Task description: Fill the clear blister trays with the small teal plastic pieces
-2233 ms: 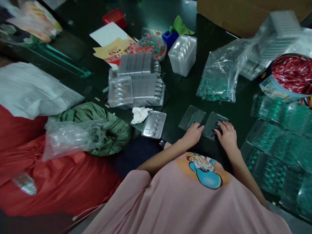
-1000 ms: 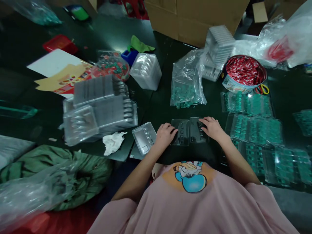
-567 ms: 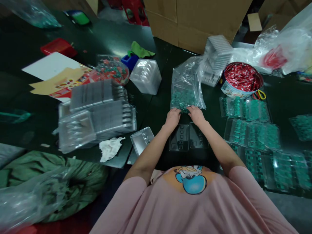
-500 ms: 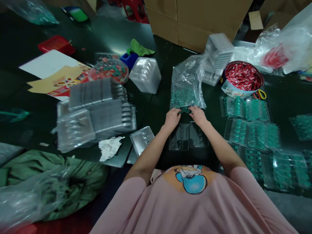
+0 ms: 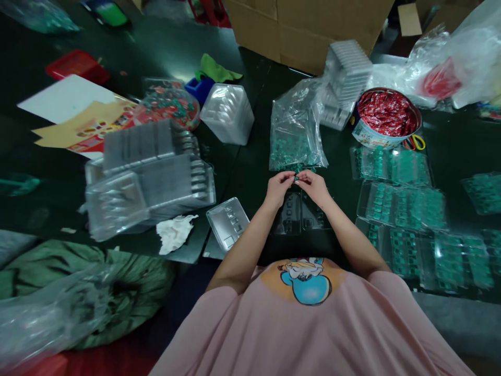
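My left hand [image 5: 279, 188] and my right hand [image 5: 314, 187] meet fingertip to fingertip at the mouth of a clear bag [image 5: 295, 138] of small green pieces. Between the pinched fingers of both hands is a small dark green piece [image 5: 296, 178]. More loose green pieces lie just behind the fingertips. Two clear moulded trays, one on the left [image 5: 288, 214] and one on the right [image 5: 314, 219], lie flat below the hands, partly covered by my forearms. Another clear tray [image 5: 228, 223] rests beside my left forearm.
Stacked clear trays [image 5: 156, 175] stand at the left, near a white crumpled tissue [image 5: 175, 233]. Right of the hands lie rows of trays with green pieces [image 5: 403, 205], below a round tin [image 5: 378, 137] of red packets and scissors [image 5: 415, 142]. A cardboard box [image 5: 309, 31] stands behind.
Both hands have drawn together from the bag's opening, and a small green piece now shows between their fingertips. The whole view has shifted slightly.
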`<state>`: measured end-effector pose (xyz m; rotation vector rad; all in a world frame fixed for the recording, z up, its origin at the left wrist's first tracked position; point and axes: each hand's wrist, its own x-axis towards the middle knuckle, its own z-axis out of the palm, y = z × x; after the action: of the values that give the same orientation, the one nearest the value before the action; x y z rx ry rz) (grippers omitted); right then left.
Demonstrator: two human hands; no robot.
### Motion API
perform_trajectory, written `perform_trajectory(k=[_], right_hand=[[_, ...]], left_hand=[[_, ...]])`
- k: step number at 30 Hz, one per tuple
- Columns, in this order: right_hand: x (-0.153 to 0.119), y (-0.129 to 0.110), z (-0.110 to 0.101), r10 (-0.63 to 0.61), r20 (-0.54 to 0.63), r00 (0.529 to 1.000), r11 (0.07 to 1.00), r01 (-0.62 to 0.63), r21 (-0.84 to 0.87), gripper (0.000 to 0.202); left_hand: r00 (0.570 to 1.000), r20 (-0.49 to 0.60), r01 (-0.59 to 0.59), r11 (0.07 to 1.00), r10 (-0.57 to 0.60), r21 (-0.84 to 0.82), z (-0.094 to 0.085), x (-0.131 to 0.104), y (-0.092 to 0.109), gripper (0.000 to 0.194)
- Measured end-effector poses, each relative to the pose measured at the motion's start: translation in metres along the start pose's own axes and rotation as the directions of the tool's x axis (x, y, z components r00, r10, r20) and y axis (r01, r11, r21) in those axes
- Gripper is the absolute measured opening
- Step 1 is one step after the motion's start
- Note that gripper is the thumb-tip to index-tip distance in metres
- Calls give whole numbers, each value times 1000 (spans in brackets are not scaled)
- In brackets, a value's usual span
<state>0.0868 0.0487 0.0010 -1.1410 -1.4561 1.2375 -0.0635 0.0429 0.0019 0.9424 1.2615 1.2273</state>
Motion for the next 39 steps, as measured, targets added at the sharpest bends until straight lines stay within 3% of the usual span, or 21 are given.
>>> perform_trajectory(k=[4, 8, 13, 17, 20, 27, 31, 34, 37, 39], right_hand=[[-8, -9, -6, 84, 13, 996, 981, -85, 174, 23], [-17, -15, -12, 137, -2, 991, 969, -134, 209, 28], [-26, -22, -24, 229, 41, 973, 917, -230, 326, 35], [-32, -26, -41, 354, 133, 926, 806, -374, 459, 44], [-35, -25, -55, 408, 155, 900, 769, -430, 472, 46], [-41, -24, -62, 385, 2, 923, 798, -334, 501, 43], [-42, -23, -61, 366, 2, 931, 812, -320, 488, 42], [-41, -17, -63, 379, -15, 925, 833, -335, 440, 38], [-39, -5, -65, 374, -91, 923, 901, -338, 272, 29], [-39, 2, -66, 332, -142, 933, 942, -318, 110, 21]], left_hand=[[990, 144, 19, 1000, -15, -24, -4, -10, 7, 35], [967, 247, 52, 998, -58, 31, -2, -17, 14, 28], [947, 305, 113, 994, -104, -11, 15, -21, 25, 23], [926, 318, 244, 966, -204, -90, 34, -17, 27, 18], [920, 308, 278, 957, -242, -80, 46, -14, 23, 17], [926, 286, 271, 962, -247, -45, 60, -14, 17, 16], [914, 310, 289, 956, -262, -43, 63, -13, 17, 26], [931, 283, 233, 972, -231, 29, 63, -11, 13, 24], [962, 246, 55, 964, -121, 260, 64, -11, 7, 17], [967, 252, -83, 891, -37, 447, 65, -13, 3, 18]])
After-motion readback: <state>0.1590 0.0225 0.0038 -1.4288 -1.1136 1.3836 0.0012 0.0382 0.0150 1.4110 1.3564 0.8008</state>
